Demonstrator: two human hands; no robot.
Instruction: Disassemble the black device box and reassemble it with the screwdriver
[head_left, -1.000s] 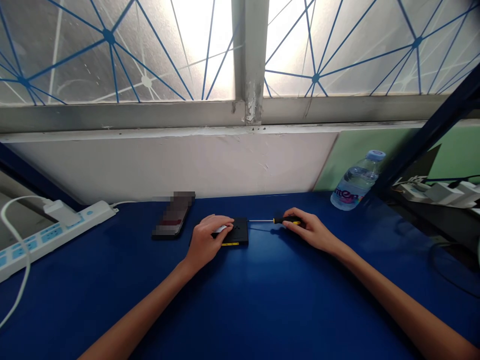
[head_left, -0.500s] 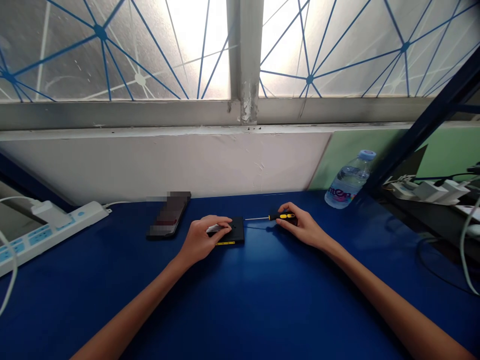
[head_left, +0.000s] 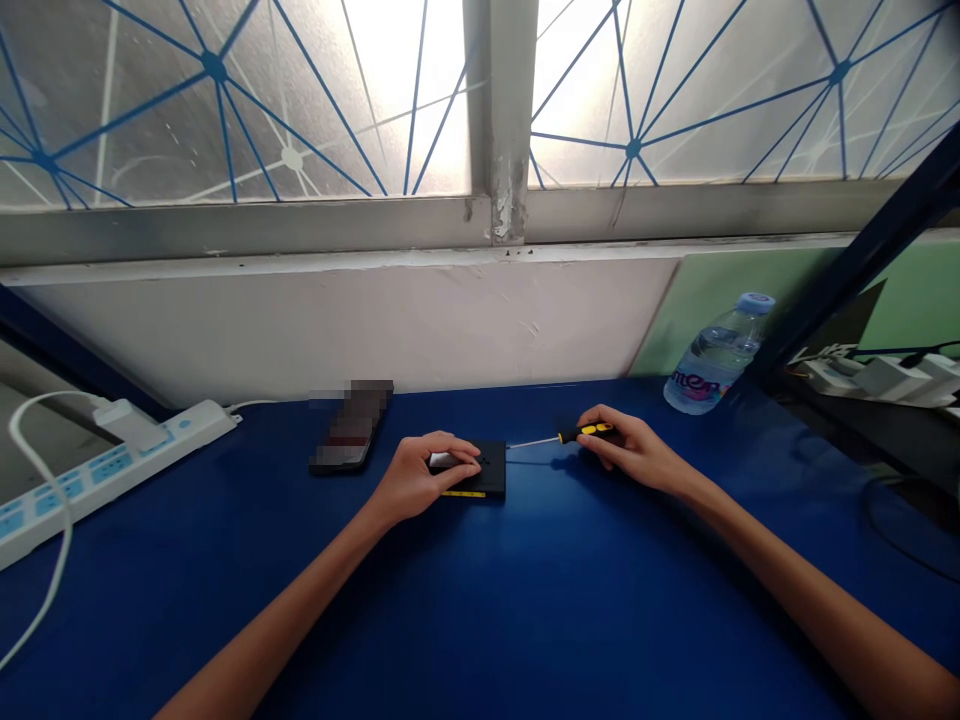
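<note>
My left hand (head_left: pixel 426 474) lies over the left part of a flat black box (head_left: pixel 491 482) on the blue table, its thumb and fingers drawn together on top. A yellow strip (head_left: pixel 464 493) runs along the box's front edge. Between my thumb and fingers a small whitish patch shows, too covered to name. To the right, my right hand (head_left: pixel 630 450) is closed round the black and yellow handle of a screwdriver (head_left: pixel 568 435). The thin shaft points left, and its tip is at the box's right side; whether it touches I cannot tell.
Left of the box lies a dark phone (head_left: pixel 349 440), partly blurred. A white power strip (head_left: pixel 187 430) with a plug and cable is at the far left. A water bottle (head_left: pixel 709 365) stands back right by a blue slanted bar (head_left: pixel 847 265). The wall and window (head_left: pixel 300 100) border the table.
The whole view has shifted slightly, so things sit further right. The screwdriver's handle end is tilted up a little more. Both hands keep their holds.
</note>
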